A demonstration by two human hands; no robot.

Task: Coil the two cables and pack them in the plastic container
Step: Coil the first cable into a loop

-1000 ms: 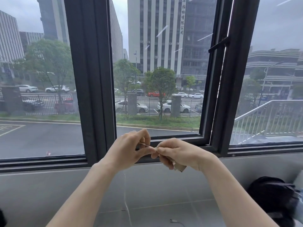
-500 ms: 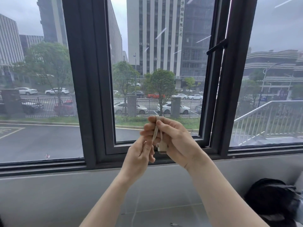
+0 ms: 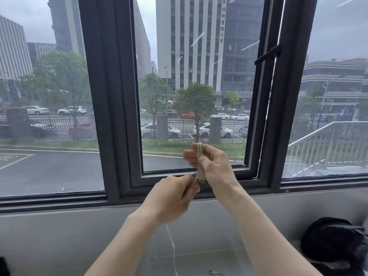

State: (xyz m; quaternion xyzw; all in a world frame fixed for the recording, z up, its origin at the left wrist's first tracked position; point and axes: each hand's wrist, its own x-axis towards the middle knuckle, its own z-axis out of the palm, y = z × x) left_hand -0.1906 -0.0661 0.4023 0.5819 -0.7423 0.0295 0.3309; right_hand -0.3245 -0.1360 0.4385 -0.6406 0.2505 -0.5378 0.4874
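The white cable (image 3: 199, 154) is held up in front of the window frame (image 3: 111, 116), a few short loops of it standing upright in the right hand (image 3: 214, 164). That hand's fingers are curled round the bundle, thumb pressing it against them, with a loop showing above the fist and the plug end just below it. The left hand (image 3: 171, 198), directly beneath, pinches the free run of cable between thumb and fingertips; from under it the loose tail (image 3: 172, 248) hangs down towards the grey floor (image 3: 59, 246), where a small connector (image 3: 213, 272) lies near the bottom edge. A black bag (image 3: 334, 242) sits at the right. No plastic container is in view. To wind well, I judge, each turn should match the loop's length, feeding slack evenly, without twisting, while the right grip stays firm.
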